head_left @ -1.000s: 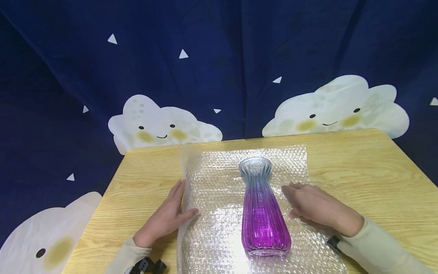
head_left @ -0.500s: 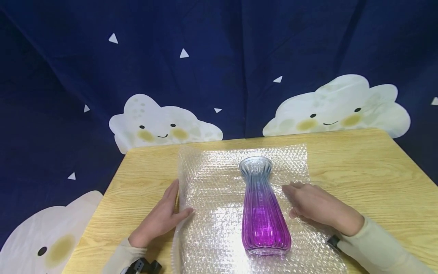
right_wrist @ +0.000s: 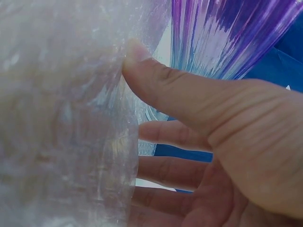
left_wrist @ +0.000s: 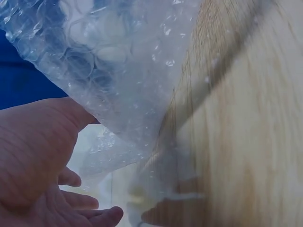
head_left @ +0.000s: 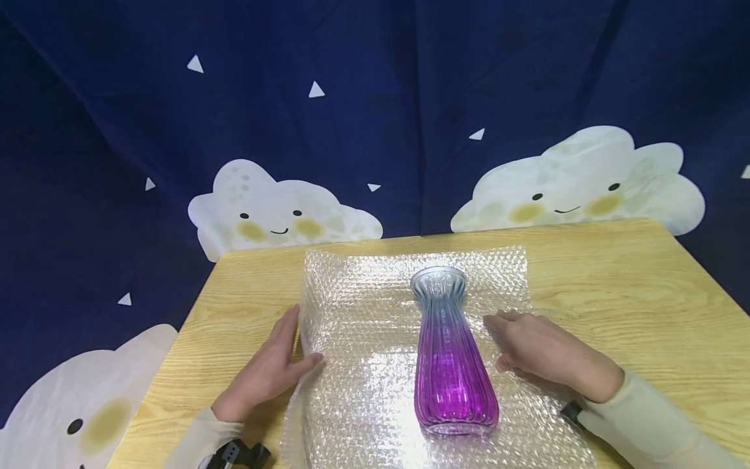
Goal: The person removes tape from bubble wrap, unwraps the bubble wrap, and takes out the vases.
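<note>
A ribbed glass vase, blue at its flared mouth and purple at its base, lies on a sheet of bubble wrap. My left hand is at the sheet's left edge, fingers extended along it and the thumb reaching over it. In the left wrist view, loose bubble wrap rises above that hand's spread fingers. To the right of the vase, my right hand presses down on the wrap. The right wrist view shows its thumb against the wrap, the fingertips hidden by the plastic.
Everything rests on a wooden table. Behind it hangs a dark blue curtain with smiling clouds and small white triangles. A black wrist camera sits on the left sleeve.
My left hand has slid left, away from the vase. The wrap's left side, raised and folded before, has spread outward to the left. My right hand and the vase stay in place.
</note>
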`<state>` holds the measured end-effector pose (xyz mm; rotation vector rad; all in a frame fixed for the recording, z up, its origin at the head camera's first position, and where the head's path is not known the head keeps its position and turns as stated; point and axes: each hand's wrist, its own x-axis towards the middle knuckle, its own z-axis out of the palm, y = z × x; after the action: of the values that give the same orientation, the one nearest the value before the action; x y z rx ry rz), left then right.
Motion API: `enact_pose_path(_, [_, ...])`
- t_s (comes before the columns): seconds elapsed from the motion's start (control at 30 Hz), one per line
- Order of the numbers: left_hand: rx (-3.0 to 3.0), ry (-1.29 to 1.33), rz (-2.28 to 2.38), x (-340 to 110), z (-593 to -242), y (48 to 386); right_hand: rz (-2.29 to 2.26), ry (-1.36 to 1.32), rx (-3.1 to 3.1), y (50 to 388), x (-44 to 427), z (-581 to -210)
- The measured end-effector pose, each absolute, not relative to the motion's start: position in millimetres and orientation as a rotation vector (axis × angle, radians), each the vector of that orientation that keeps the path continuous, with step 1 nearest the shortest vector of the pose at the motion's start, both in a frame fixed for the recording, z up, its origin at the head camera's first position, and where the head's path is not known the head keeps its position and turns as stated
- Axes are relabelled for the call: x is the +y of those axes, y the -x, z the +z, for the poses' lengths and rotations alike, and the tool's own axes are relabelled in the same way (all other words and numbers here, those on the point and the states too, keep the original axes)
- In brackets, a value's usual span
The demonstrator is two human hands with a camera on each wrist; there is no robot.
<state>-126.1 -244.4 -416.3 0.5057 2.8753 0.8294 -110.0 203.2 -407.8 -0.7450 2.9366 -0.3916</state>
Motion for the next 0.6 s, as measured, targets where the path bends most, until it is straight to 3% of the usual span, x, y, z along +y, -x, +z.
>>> enact_pose_path(0.6, [2.845,-0.392,0.757,-257.9,-415.3,123.5,-0.393,0.745,2.923,109.8,201.9,-407.5])
